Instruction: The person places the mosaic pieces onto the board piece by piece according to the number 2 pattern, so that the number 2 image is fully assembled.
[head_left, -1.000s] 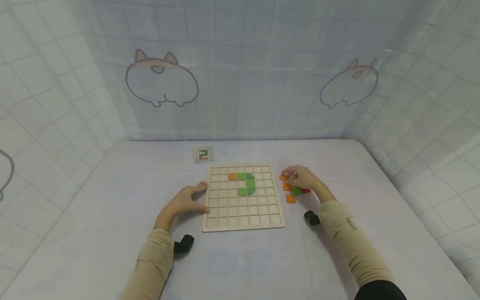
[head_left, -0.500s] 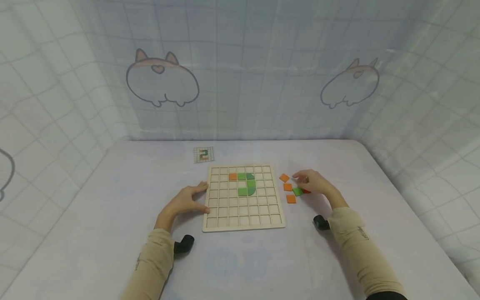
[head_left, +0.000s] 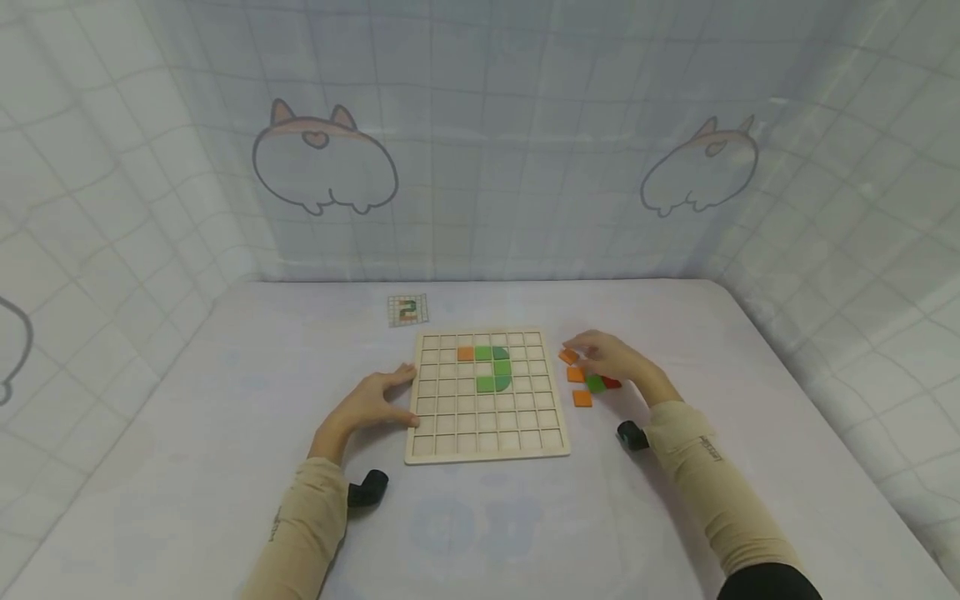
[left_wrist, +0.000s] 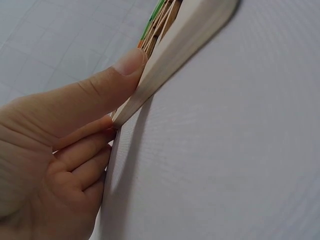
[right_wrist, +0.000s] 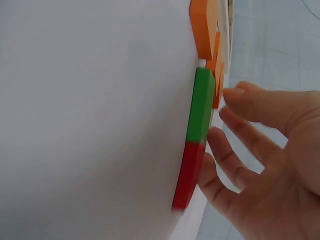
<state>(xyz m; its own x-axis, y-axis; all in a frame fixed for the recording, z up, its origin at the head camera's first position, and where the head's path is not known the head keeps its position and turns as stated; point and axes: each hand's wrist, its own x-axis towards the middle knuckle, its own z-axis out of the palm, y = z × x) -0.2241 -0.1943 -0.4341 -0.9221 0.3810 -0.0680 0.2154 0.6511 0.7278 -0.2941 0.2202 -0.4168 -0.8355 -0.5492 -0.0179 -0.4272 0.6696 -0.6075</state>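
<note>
A wooden grid board point(head_left: 450, 425) lies on the table. In its upper cells sit an orange square tile point(head_left: 466, 353), green square tiles point(head_left: 483, 353) and darker green rounded tiles point(head_left: 502, 382). My left hand point(head_left: 371, 402) rests along the board's left edge, thumb and index finger spread; the left wrist view shows the thumb point(left_wrist: 95, 95) on the rim. To the board's right, my right hand point(head_left: 609, 355) hovers over loose tiles, fingers slightly bent and holding nothing. Its fingertips are near an orange tile point(head_left: 568, 357). Green point(right_wrist: 201, 105) and red point(right_wrist: 189, 175) tiles lie beneath the hand.
Behind the board lies a small pattern card point(head_left: 407, 310) with a gridded figure. Two more orange tiles point(head_left: 582, 398) lie beside the board's right edge. Black wrist-worn devices point(head_left: 367, 488) stick out from both sleeves. A patterned curtain point(head_left: 480, 167) surrounds the white table.
My right hand first moves right, away from the uppermost loose orange tile, then comes back left over it. The left hand and the board stay in place.
</note>
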